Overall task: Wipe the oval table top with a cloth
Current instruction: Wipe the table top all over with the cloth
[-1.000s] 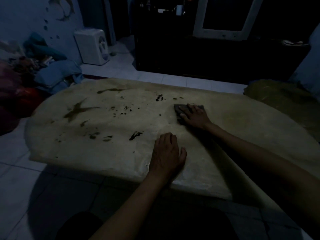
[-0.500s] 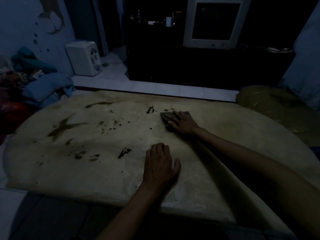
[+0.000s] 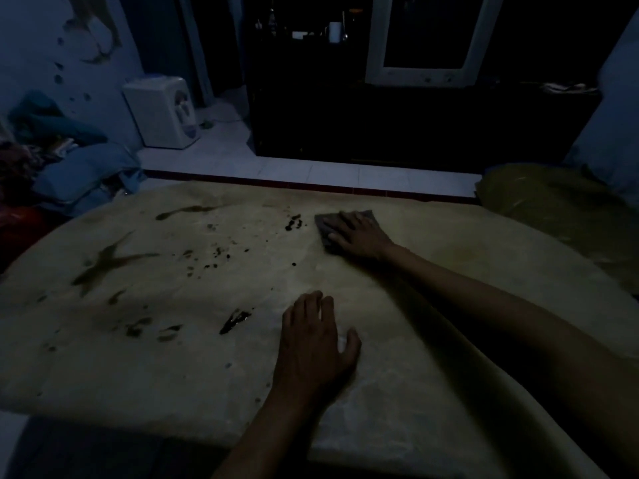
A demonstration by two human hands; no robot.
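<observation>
Tabletop (image 3: 449,271): oval, pale beige, dimly lit, fills most of view. Dark stains over left half: an X-shaped smear (image 3: 107,262) nr left edge, a long streak (image 3: 186,211) twd far-left edge, specks scattered mid-surface, a wet black blot (image 3: 235,319) just left of the near hand, small black drips (image 3: 294,221) nr far edge.

Cloth (image 3: 325,223): grey, flat on tabletop nr far edge, centre-right, just right of the black drips. Right hand (image 3: 359,235) lies palm-down on it, fingers straight and slightly spread, pressing cloth to surface; forearm runs back across right side of tabletop.

Left hand (image 3: 316,344): palm-down on bare tabletop nr near edge, fingers together, thumb out to the right, holding nothing.

Room: dark. Pale tiled floor (image 3: 311,171) beyond far edge. White boxy appliance (image 3: 162,110) on floor at far left, by a blue-ish wall w/ peeling patches. Heap of blue fabric (image 3: 83,174) left of table. Dark low cabinet (image 3: 415,126) at back, white-framed screen (image 3: 423,39) and a white mug (image 3: 334,31) on top. Yellowish bundle (image 3: 553,202) off the right end of the table.
</observation>
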